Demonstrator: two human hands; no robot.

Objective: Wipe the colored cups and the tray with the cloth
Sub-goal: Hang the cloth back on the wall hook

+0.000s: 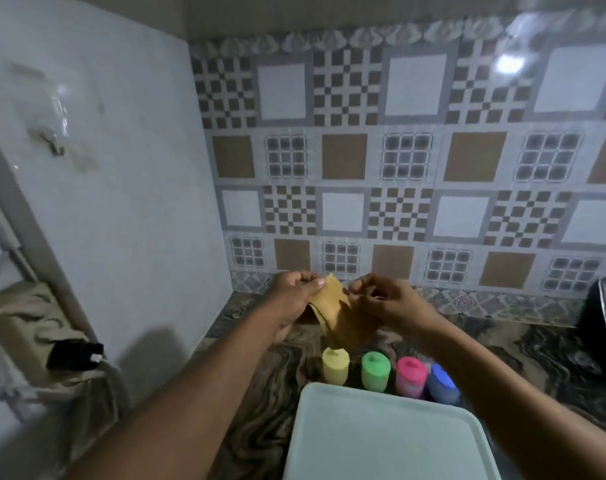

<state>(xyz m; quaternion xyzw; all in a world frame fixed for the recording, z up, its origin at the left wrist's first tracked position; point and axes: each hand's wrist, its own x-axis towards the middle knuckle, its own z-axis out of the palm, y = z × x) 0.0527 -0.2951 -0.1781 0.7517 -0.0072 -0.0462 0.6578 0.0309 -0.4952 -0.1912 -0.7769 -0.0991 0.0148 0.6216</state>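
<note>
Both hands hold a tan cloth (332,311) up in the air over the counter. My left hand (294,292) pinches its upper left corner, and my right hand (384,297) grips its right edge. The cloth hangs down with its lowest tip just above the yellow cup (335,367). In a row to the right stand the green cup (375,370), the pink cup (411,375) and the blue cup (441,382), all upside down. A pale white tray (381,441) lies on the counter in front of the cups, close to me.
The marbled brown counter (270,386) meets a patterned tile wall (398,202) behind and a plain white wall (104,185) on the left. A dark object with a shiny edge (603,327) stands at the far right. Draped beige fabric (34,327) with a black item lies lower left.
</note>
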